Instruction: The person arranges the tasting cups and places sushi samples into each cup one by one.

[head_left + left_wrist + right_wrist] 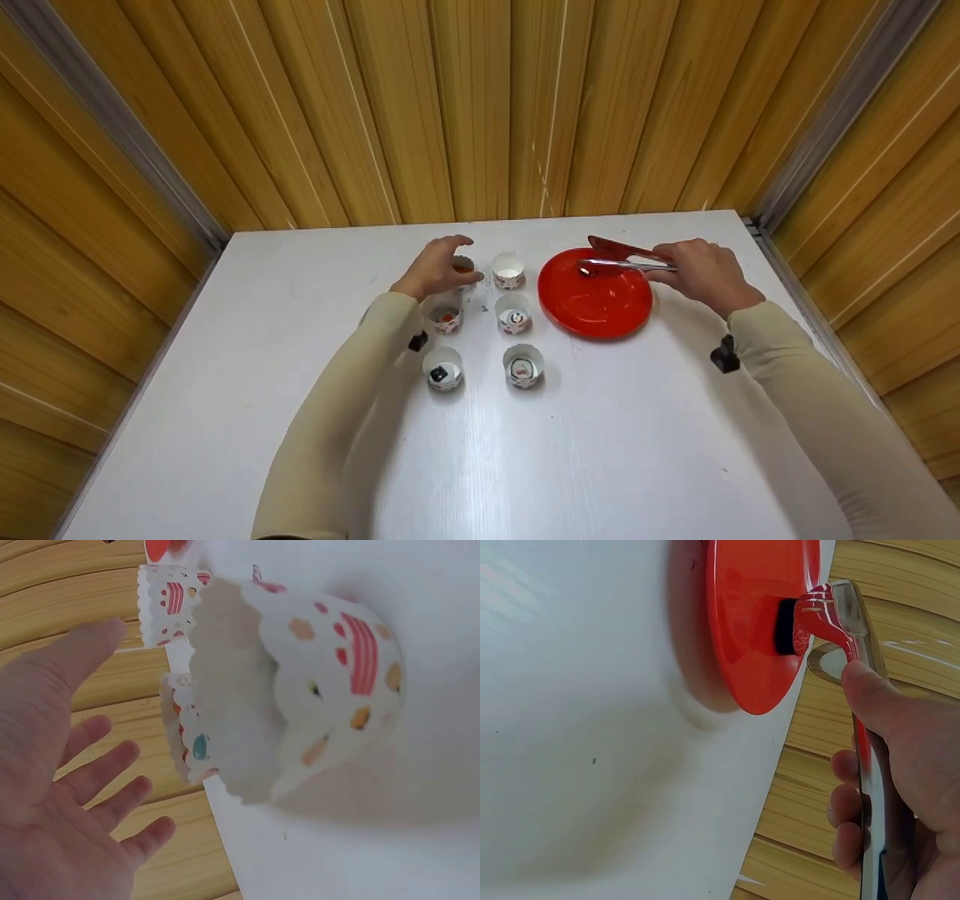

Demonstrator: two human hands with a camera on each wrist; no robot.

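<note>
My left hand (435,268) is at the back-left paper baking cup (465,262), thumb and fingers spread apart around it. In the left wrist view, the fingers are loosely extended beside several scalloped paper cups (337,682); whether they touch one I cannot tell. The back-left cup has something orange inside. My right hand (705,274) grips metal tongs (637,265) over the red plate (592,311). In the right wrist view, a small black block (786,626) is by the tongs' tips (814,615); whether they pinch it is unclear.
The other cups stand in two rows on the white table (225,360). The middle-left cup (444,319) holds a red piece, the front-left cup (442,371) a black piece. Small pieces lie in the middle-right cup (514,319) and front-right cup (523,371). Wood-patterned walls (472,112) surround the table.
</note>
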